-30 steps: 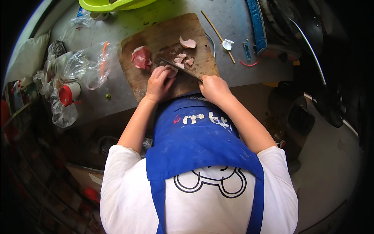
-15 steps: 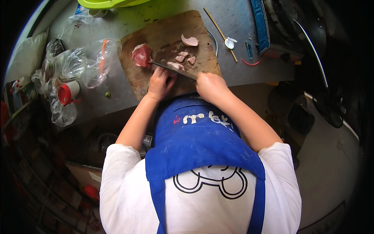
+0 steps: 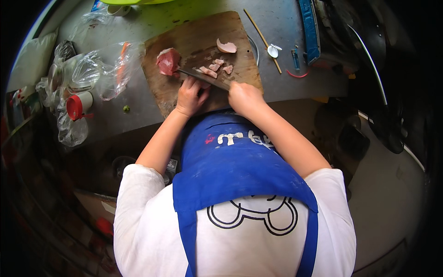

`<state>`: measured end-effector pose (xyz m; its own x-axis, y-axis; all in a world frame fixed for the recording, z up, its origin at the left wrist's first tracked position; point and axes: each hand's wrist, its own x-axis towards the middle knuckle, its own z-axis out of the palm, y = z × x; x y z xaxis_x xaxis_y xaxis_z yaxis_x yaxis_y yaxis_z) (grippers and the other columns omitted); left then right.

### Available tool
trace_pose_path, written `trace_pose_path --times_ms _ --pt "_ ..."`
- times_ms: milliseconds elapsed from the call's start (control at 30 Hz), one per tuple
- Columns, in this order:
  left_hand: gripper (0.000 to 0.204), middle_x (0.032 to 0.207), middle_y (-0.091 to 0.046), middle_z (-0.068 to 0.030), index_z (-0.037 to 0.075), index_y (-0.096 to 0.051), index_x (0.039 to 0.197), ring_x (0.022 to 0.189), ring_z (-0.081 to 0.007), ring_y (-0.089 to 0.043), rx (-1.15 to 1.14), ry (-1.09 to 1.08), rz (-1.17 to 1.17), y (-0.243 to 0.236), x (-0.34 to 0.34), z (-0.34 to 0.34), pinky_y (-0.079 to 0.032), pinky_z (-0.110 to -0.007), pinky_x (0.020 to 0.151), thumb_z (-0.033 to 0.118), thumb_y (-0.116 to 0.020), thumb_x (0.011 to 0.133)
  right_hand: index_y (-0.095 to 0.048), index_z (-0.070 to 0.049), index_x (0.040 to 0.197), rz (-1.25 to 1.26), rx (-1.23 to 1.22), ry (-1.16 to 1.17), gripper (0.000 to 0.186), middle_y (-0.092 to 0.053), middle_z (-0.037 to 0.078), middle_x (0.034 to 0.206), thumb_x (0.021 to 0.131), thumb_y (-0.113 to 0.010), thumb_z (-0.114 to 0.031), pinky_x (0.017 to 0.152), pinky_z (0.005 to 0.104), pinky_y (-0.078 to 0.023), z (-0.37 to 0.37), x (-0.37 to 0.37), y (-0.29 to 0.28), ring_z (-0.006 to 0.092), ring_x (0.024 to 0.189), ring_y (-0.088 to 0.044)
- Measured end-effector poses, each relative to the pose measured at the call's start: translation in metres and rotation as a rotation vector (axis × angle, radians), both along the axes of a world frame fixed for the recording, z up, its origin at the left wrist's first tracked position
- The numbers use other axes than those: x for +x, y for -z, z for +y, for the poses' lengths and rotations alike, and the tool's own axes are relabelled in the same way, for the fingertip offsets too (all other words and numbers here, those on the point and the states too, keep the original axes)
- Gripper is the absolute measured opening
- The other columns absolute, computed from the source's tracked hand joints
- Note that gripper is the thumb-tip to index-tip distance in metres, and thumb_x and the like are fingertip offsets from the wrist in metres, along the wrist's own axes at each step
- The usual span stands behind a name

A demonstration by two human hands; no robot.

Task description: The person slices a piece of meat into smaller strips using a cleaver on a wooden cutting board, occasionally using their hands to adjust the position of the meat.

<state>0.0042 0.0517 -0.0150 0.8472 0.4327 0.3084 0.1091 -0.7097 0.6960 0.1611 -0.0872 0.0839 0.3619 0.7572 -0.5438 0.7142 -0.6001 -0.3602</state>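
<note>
My right hand (image 3: 246, 98) is wrapped round the handle of a kitchen knife (image 3: 205, 79). Its blade slants across the wooden cutting board (image 3: 194, 37), tip toward the upper left. Close against the blade's near side, my left hand (image 3: 190, 98) has curled fingers; whatever they press on is hidden. A lump of red raw meat (image 3: 168, 62) lies by the knife tip. Beyond the blade are a pale cut strip of meat (image 3: 207, 72) and several small pale chunks (image 3: 217, 64). A curved pale piece of meat (image 3: 226, 46) rests farther up the board.
Clear plastic bags (image 3: 85, 76) and a red-and-white container (image 3: 78, 106) crowd the metal counter's left side. To the right are a wooden stick (image 3: 256, 27), a small white lid-like piece (image 3: 273, 51) and a blue lighter (image 3: 295, 60). A green basin (image 3: 138, 2) stands at the far edge.
The pale strip beside the blade now lies flatter, beyond it with the chunks. My right hand and the knife have shifted slightly left and nearer me. My left hand stays almost in place.
</note>
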Motion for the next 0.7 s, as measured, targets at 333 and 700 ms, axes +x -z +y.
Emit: trace_pose_path --times_ms 333,700 --pt "0.021 0.102 -0.066 -0.0118 0.006 -0.066 0.094 0.098 -0.0342 -0.064 0.036 -0.029 -0.075 -0.009 0.003 0.0 -0.054 -0.041 0.087 0.006 -0.076 0.075 -0.071 0.0 0.085 -0.014 -0.017 0.063 0.022 -0.073 0.024 0.087 0.089 -0.06 -0.019 0.077 0.0516 -0.057 -0.036 0.018 -0.008 0.0417 0.087 -0.072" --pt "0.029 0.105 -0.067 -0.0118 0.004 -0.065 0.101 0.101 -0.0341 -0.064 0.018 -0.024 -0.084 -0.008 0.001 -0.001 -0.053 -0.042 0.091 0.004 -0.076 0.075 -0.07 0.002 0.085 0.02 0.01 0.156 0.027 -0.071 0.026 0.087 0.092 -0.061 -0.023 0.079 0.0516 -0.056 -0.049 0.025 -0.033 0.0442 0.085 -0.069"
